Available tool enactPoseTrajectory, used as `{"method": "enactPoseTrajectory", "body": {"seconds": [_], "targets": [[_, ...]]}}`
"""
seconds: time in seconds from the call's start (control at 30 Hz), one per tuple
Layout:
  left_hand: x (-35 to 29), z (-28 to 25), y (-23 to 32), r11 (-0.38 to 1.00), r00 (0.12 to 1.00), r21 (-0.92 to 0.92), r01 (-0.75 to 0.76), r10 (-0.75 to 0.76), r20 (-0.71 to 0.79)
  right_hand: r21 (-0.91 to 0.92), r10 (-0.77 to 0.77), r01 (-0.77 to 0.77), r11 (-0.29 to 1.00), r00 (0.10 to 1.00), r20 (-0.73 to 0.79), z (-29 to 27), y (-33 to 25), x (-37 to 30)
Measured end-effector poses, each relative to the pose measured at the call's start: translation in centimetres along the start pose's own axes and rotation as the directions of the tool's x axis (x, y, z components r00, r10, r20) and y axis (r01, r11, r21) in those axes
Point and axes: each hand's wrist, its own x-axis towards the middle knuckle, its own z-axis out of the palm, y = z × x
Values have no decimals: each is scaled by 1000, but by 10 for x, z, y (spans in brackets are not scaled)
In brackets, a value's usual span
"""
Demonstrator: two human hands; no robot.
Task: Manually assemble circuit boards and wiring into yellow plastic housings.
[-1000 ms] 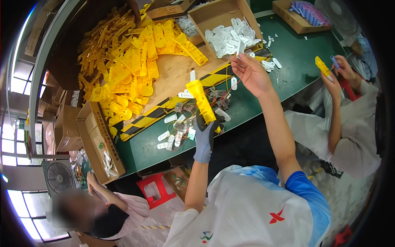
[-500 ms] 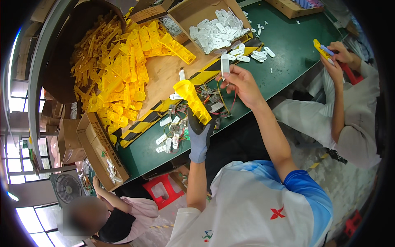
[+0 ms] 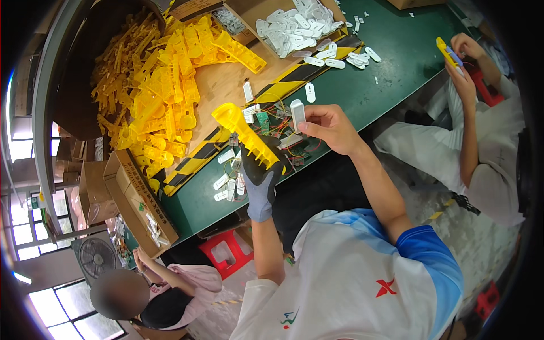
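My left hand point(image 3: 260, 180), in a grey and black work glove, grips a long yellow plastic shell point(image 3: 242, 131). The shell is tilted, its wider rounded end up and its ribbed side facing right. In my bare right hand point(image 3: 335, 129) a white, round-ended plastic piece point(image 3: 297, 115) is pinched between thumb and fingers, just right of the shell and apart from it. Below and behind both hands lie small circuit boards point(image 3: 263, 120) with thin red and yellow wires. Another white oval piece point(image 3: 310, 92) rests on the green table beyond my right hand.
A heap of yellow shells point(image 3: 175, 85) covers the wooden board at the left. Behind stands a cardboard box point(image 3: 258, 35) of white pieces. Black-and-yellow tape point(image 3: 289, 85) edges the board. An open carton point(image 3: 133, 198) sits left. A co-worker's hands point(image 3: 466, 79) hold a yellow part at right.
My left hand has shifted left with the yellow shell. My right hand has come down and left, bringing the white piece nearer the shell. A white piece on the table now shows beyond it.
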Motion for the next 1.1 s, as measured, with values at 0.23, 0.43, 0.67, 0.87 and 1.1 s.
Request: {"method": "enactPoseTrajectory", "body": {"seconds": [0.23,0.43,0.67,0.87,1.1], "targets": [[12,-9,-7,999,979,28,-44,48,-199,689,-166,-40,724,959,230,-17,-24,-27],[8,-21,-19,981,900,157,-117,172,-400,44,202,-213,976,964,174,27,-45,-36],[-5,5,7,986,935,-119,-120,72,-348,-483,165,-98,870,981,99,64,-30,-26],[-12,10,-15,828,900,-458,-324,120,-419,-333,226,-236,913,972,-68,78,-22,-26],[-20,10,-23,862,924,-413,-294,145,-354,-91,348,-347,934,937,0,76,9,-19]]}}
